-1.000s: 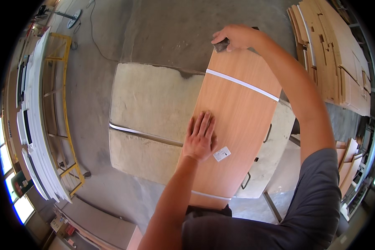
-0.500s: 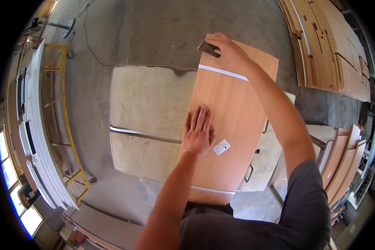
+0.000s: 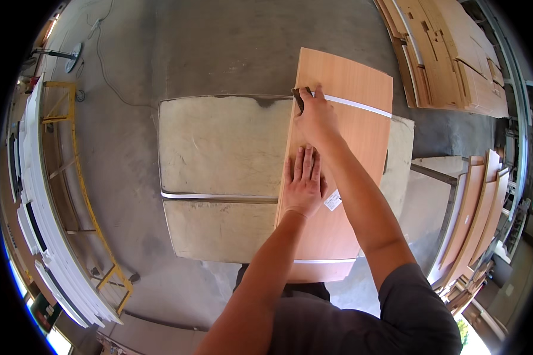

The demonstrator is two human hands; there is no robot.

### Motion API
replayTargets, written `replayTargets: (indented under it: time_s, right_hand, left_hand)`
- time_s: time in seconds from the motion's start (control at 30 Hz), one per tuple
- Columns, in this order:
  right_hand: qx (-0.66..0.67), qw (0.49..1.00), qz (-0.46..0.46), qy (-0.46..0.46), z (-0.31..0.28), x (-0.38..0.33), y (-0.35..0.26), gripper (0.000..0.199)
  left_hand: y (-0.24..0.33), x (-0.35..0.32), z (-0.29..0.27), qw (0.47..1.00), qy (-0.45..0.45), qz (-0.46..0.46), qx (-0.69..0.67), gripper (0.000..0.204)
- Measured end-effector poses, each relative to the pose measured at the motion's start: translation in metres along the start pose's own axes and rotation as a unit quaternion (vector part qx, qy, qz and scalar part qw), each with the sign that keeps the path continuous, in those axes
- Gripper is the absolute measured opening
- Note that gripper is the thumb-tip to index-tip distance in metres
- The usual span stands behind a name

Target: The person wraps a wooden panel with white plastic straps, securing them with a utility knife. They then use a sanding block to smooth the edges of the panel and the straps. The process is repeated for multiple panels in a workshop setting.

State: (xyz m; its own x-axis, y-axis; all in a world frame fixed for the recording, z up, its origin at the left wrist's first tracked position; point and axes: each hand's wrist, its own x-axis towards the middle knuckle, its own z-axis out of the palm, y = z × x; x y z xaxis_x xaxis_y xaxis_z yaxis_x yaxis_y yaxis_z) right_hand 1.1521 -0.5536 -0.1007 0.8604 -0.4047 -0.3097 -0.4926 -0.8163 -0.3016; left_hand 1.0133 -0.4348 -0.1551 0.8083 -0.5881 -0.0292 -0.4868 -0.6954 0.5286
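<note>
A long wood-coloured panel (image 3: 352, 142) lies on a pale, scuffed worktable, overhanging its far edge. White bands (image 3: 358, 105) cross it near both ends. My left hand (image 3: 305, 188) rests flat on the panel, fingers stretched out and pointing away from me. A white label (image 3: 333, 200) is stuck on the surface just to its right. Farther up, my right hand (image 3: 317, 115) is closed on a dark pad (image 3: 299, 99) at the panel's left edge, beside the far band. Fingers cover most of the pad, so its exact kind does not show.
The worktable (image 3: 219, 142) extends to the left, with a white strip (image 3: 219, 196) across it. Beyond on the left stands a yellow metal rack (image 3: 80, 160) beside white boards (image 3: 47, 231). Stacked wooden sheets (image 3: 450, 53) lie at the far right, more boards (image 3: 471, 207) nearer.
My right hand has slid toward me along the panel's left edge with the dark pad, from the far corner to the band. My left hand stays flat on the panel. The view has shifted.
</note>
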Motion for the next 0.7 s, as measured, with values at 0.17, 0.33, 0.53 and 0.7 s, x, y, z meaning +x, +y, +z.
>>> replayTargets:
  time_s: [0.17,0.33,0.53,0.7]
  right_hand:
    - [0.002,0.999,0.001,0.054,0.009,0.006,-0.001,0.058]
    - [-0.003,0.998,0.006,0.058,0.003,0.030,-0.005,0.056]
    - [0.002,0.999,-0.003,0.038,-0.019,0.099,-0.004,0.049]
    - [0.067,0.966,-0.029,0.247,-0.053,0.124,0.017,0.056]
  left_hand:
    - [-0.001,0.001,0.002,0.999,0.016,0.007,-0.034,0.057]
    - [-0.001,-0.001,0.001,0.999,0.023,0.003,-0.045,0.061]
    - [-0.002,0.000,0.005,0.999,0.028,-0.003,-0.037,0.065]
    - [0.003,0.002,0.002,0.998,0.018,-0.002,-0.052,0.064]
